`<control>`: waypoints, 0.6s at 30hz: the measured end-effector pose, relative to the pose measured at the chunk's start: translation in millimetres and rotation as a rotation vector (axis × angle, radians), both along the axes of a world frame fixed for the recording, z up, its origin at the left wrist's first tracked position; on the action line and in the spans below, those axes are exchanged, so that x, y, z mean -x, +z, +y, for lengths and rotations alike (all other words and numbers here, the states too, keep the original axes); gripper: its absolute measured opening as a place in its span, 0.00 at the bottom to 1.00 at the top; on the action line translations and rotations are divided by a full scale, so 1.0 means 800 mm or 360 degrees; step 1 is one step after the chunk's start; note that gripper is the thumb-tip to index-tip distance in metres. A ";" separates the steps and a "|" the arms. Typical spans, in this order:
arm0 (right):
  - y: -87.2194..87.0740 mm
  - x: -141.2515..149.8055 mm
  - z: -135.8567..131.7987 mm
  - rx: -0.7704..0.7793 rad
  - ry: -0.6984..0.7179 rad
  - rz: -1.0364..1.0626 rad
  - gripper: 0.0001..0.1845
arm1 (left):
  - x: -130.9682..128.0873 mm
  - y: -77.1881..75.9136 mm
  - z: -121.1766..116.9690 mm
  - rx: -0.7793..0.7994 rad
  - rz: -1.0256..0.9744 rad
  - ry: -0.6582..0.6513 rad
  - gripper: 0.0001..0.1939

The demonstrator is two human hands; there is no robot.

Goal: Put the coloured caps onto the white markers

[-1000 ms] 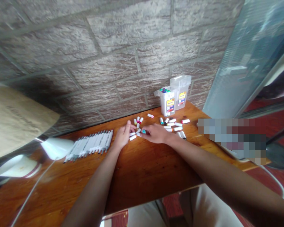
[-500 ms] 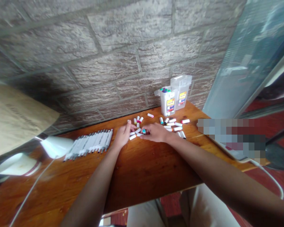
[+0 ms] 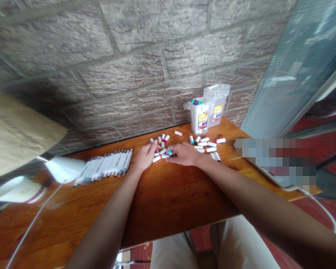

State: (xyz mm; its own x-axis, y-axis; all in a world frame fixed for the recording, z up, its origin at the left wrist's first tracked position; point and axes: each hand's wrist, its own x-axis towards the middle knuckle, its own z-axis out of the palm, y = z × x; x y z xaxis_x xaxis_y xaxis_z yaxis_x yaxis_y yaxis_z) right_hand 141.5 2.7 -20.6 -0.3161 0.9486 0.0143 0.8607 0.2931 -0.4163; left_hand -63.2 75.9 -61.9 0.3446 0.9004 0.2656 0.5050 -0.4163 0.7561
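Apparently in hand: the picking and handling of small pieces, one at a time, low over the counter.
Right hand: its grip looked nearly closed, thumb and fingers pinched around a small teal-ended cylinder; whether that was a loose cap or a marker's end, I couldn't tell.
Left hand: rested just beside, thumb raised and fingers curled toward the pieces; I couldn't tell whether its grip had hold of anything.
Short white cap-like cylinders: lay scattered between and behind the hands, with a second scatter beyond the right wrist.
Slim white-and-grey markers: lay side by side in a slanting row, left of the left hand.
Clear plastic cases: stood upright near the wall, the front one holding green- and purple-ended pieces.
Next move: to my eye, it called for a light fingertip pinch and a clean lift, since neighbouring cylinders could easily have rolled.
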 end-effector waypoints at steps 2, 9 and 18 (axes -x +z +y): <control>0.000 0.000 0.000 -0.0008 0.0009 -0.0003 0.17 | 0.000 0.000 0.000 0.0000 0.0001 -0.0017 0.36; -0.002 0.000 0.000 -0.0021 0.0011 -0.0008 0.17 | -0.001 0.003 -0.002 0.0024 0.0018 -0.0015 0.37; -0.003 -0.001 0.000 -0.0039 0.0019 -0.0038 0.18 | -0.001 0.002 -0.002 0.0027 0.0032 -0.0022 0.38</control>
State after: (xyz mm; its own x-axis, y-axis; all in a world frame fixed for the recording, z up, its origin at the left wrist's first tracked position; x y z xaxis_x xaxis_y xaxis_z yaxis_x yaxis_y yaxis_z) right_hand 142.0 2.4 -22.8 -0.3281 0.9442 0.0297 0.8667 0.3134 -0.3881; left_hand -62.1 74.4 -60.4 0.3620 0.8998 0.2434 0.5147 -0.4107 0.7526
